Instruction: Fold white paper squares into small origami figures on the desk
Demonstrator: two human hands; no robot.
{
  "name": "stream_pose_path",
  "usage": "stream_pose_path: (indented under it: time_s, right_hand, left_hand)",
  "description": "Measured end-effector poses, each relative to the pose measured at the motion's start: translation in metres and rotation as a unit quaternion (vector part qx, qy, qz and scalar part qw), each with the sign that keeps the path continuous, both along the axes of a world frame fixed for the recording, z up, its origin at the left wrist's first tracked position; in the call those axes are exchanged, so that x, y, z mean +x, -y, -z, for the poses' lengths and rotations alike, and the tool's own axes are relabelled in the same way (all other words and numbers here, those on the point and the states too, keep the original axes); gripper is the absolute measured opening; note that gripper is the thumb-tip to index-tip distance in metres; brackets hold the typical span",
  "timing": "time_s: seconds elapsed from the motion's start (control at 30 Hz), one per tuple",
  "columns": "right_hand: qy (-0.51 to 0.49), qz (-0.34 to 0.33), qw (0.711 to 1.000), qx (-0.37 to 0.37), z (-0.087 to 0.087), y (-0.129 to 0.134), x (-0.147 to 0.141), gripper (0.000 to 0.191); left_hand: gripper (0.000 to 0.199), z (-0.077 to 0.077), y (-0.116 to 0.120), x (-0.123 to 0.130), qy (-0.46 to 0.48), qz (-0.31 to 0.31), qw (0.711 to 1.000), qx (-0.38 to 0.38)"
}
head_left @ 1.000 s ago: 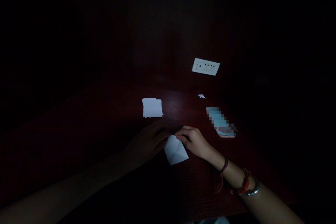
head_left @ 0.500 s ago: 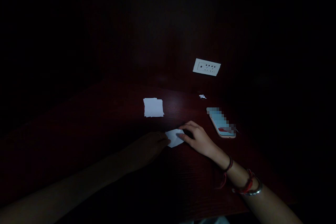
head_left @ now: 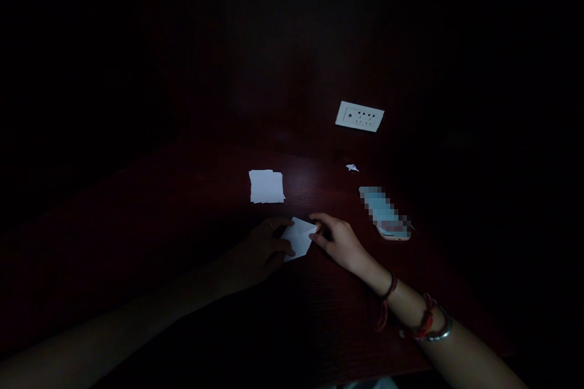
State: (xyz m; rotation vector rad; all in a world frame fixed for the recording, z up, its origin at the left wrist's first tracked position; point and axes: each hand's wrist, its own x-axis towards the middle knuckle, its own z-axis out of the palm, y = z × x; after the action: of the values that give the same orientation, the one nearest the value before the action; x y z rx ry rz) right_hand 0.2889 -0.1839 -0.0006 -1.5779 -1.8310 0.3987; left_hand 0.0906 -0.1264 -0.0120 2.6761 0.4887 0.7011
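Note:
Between my hands is a small white piece of paper (head_left: 300,237) with angled, folded-looking edges, over the dark red table. My left hand (head_left: 269,244), mostly in shadow, grips its left side, the thumb lying on the lower part and a finger at the upper edge. On the other side my right hand (head_left: 338,239) holds the paper's right corner, with the thumb and fingertips close to it. A stack of white paper sheets (head_left: 267,186) lies flat just beyond my left hand.
To the right of my right hand lies a phone (head_left: 385,213) with a blurred screen. A crumpled white scrap (head_left: 351,168) sits near the back of the tabletop (head_left: 205,182). Above it, a white power socket (head_left: 360,117) is set in the dark upright panel.
The paper has turned and shifted slightly left between my hands. My left fingers have spread around its left side, and my right hand has moved a little to the left.

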Motion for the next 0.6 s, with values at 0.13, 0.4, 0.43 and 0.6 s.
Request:
stream_pose_path:
  time_s: [0.13, 0.4, 0.43, 0.6]
  right_hand:
    - [-0.024, 0.014, 1.0, -0.01, -0.001, -0.001, -0.004, 0.037]
    - [-0.143, 0.049, 0.986, -0.074, -0.003, -0.005, -0.01, 0.039]
    - [-0.154, 0.052, 0.983, -0.08, -0.003, -0.005, -0.01, 0.04]
    - [-0.145, 0.033, 0.987, -0.068, -0.002, -0.004, -0.012, 0.042]
  left_hand:
    - [0.02, 0.005, -0.006, 0.005, 0.021, -0.054, 0.998, 0.013]
    - [0.056, 0.008, -0.013, 0.008, -0.007, -0.109, 0.993, -0.041]
    - [0.056, 0.006, -0.013, 0.008, -0.004, -0.111, 0.993, -0.046]
    - [0.06, 0.001, -0.011, 0.01, -0.004, -0.123, 0.99, -0.062]
